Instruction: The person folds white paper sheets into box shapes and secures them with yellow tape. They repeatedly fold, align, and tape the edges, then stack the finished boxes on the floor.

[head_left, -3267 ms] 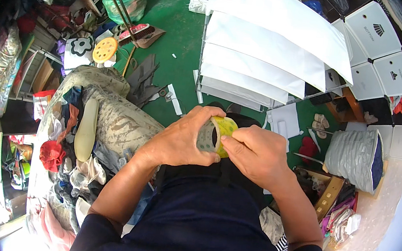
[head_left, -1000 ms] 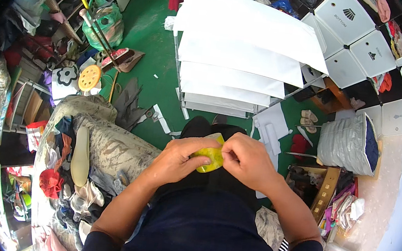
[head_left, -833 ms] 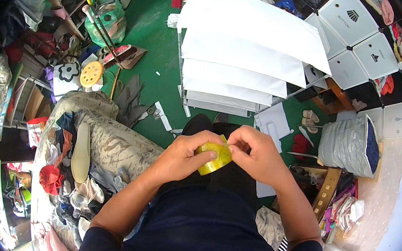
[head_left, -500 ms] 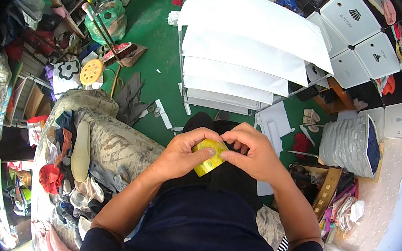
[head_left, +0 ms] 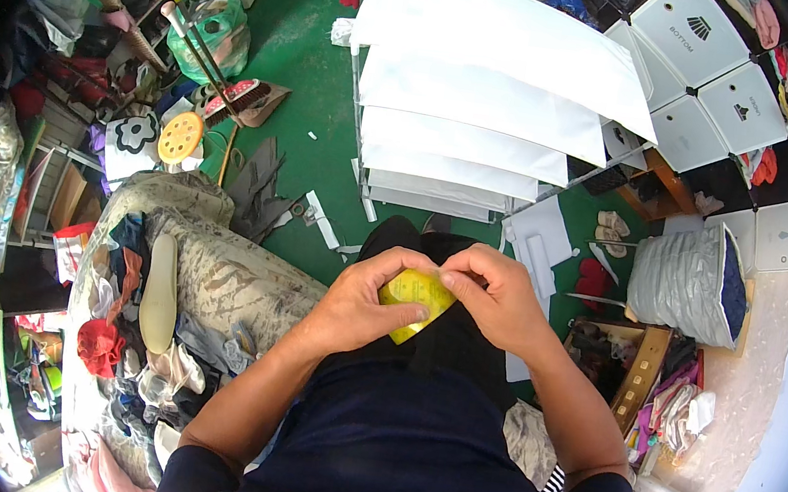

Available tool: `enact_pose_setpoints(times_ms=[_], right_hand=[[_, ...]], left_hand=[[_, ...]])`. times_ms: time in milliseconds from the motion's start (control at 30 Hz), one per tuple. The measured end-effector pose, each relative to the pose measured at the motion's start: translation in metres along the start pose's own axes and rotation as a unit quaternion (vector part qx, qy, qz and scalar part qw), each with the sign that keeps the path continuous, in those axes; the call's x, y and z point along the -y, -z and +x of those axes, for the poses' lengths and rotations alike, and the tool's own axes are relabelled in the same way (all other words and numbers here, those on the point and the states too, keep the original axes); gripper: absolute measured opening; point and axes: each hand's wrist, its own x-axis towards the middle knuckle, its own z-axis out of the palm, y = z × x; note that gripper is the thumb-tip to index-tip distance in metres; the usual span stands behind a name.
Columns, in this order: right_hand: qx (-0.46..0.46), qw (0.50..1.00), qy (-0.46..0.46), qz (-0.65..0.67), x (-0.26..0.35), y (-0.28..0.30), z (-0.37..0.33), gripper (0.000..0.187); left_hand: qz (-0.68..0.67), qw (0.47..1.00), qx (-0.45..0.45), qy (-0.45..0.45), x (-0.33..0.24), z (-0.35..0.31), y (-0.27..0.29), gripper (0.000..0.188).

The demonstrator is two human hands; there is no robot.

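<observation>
Yellow tape roll is over the lap, left hand wrapped around it with thumb on the near face, right hand pinching its upper-right edge; can't tell if that's a loose tape end, too small. Relative to the roll: white sheets beyond, camouflage cloth left, grey padded bag right.

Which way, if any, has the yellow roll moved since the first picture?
Yes: the yellow roll shows lower in view, farther from the white-covered rack.
</observation>
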Motion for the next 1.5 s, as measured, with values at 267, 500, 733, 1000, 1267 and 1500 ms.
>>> enact_pose_setpoints(times_ms=[267, 500, 733, 1000, 1267, 1500], right_hand=[[-0.05, 0.997, 0.029, -0.048, 0.013, 0.001, 0.005, 0.011], [-0.059, 0.998, 0.024, -0.027, 0.03, 0.025, 0.006, 0.011], [-0.203, 0.977, -0.018, 0.057, 0.009, 0.105, 0.009, 0.01], [-0.363, 0.923, -0.059, 0.117, -0.057, 0.228, 0.02, 0.011], [-0.421, 0.88, -0.126, 0.179, -0.125, 0.316, 0.026, 0.006], [-0.381, 0.852, -0.209, 0.293, -0.142, 0.325, 0.055, 0.011]], left_hand=[[0.152, 0.988, -0.015, 0.006, -0.014, 0.001, 0.006, 0.052], [0.295, 0.953, -0.005, -0.068, -0.034, -0.004, 0.025, 0.063], [0.38, 0.924, 0.013, -0.052, -0.056, -0.011, 0.059, 0.059], [0.475, 0.876, 0.012, -0.083, -0.097, 0.042, 0.136, 0.04], [0.501, 0.861, 0.004, -0.091, -0.176, 0.125, 0.164, 0.026], [0.444, 0.887, -0.087, 0.095, -0.184, 0.16, 0.169, 0.013]])
